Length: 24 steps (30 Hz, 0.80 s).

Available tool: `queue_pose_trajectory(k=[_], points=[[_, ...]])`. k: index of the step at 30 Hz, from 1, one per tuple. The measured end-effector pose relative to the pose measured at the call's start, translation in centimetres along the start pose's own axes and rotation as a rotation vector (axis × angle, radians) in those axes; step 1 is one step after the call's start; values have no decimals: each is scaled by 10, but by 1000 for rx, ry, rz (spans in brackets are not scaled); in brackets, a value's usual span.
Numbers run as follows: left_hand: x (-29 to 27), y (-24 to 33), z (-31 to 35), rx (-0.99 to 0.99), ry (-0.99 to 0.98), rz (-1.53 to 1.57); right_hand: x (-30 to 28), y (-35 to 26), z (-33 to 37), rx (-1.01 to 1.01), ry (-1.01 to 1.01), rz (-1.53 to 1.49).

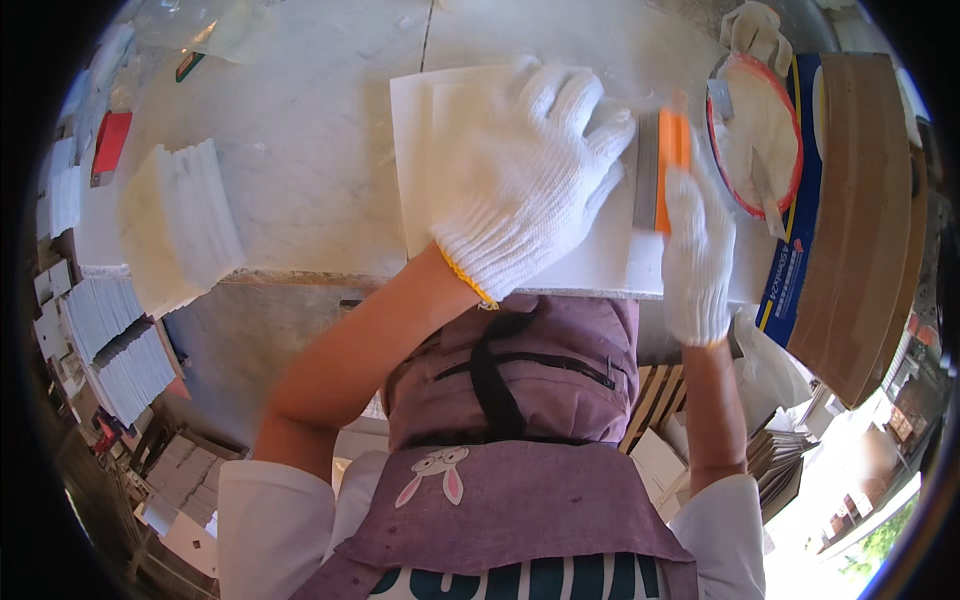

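Note:
My left hand (pixel 545 170), in a white knitted glove with a yellow cuff edge, lies with its fingers stretched over white sheets (pixel 412 170) on the table. My right hand (pixel 697 260), gloved the same way, is closed on a wide scraper with an orange back (pixel 676 150) and a grey blade. The scraper stands at the sheets' right edge, slightly blurred. Just beyond my right hand is a red-rimmed bowl (pixel 797 150) of whitish paste, with a flat-bladed tool (pixel 766 185) resting in it.
A stack of white pieces (pixel 185 225) overhangs the table's front edge at left. A red object (pixel 112 140) lies farther left. At right stand a blue box (pixel 790 265) and a brown cardboard box (pixel 855 220). Another white glove (pixel 757 35) lies at the back right.

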<state>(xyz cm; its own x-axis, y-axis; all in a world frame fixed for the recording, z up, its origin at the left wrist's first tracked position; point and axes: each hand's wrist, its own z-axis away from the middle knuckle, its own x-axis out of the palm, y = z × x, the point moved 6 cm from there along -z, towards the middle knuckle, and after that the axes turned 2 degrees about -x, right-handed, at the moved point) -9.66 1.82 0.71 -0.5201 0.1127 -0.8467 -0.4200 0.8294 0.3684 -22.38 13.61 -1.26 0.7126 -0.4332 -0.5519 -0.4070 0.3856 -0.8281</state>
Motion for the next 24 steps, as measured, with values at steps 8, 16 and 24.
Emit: queue_pose_trajectory(k=[8,16,24], points=[[1,2,1,6,18,-7,0,10,-10,153,-67,-40],[-1,2,-4,8,-14,-10,-4,9,31,64,-5,-76],[-4,0,-5,0,17,-7,-2,11,31,0,2,-39]])
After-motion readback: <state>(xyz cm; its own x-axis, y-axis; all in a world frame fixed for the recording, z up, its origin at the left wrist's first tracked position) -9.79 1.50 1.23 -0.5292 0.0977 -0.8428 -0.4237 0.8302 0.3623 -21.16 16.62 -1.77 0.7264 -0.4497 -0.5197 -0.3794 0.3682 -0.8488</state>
